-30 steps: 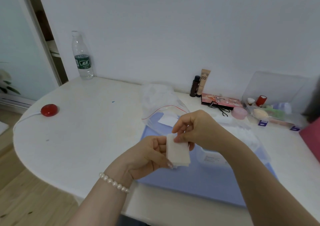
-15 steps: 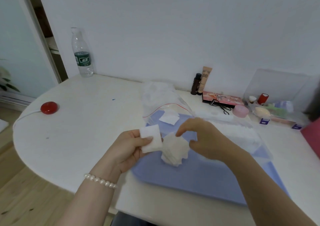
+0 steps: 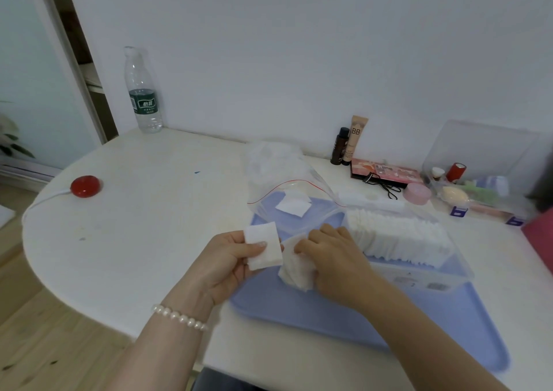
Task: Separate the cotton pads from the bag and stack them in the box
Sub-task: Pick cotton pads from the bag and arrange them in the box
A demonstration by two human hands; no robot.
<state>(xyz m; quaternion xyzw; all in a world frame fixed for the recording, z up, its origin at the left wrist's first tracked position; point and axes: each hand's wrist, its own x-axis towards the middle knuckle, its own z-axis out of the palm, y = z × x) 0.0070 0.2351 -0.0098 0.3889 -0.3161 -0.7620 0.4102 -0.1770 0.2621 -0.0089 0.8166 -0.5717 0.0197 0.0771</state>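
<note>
Over the pale blue plastic tray: slip risk.
Left hand pinches one square white cotton pad; right hand seemingly grips a loose white pad stack, liable to fan apart.

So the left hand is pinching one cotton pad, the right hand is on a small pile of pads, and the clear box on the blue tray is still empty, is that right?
Not quite. The head view shows the clear box already holds a row of cotton pads. The rest stands: the left hand pinches one cotton pad, and the right hand is on a small pile of pads over the blue tray.
</note>
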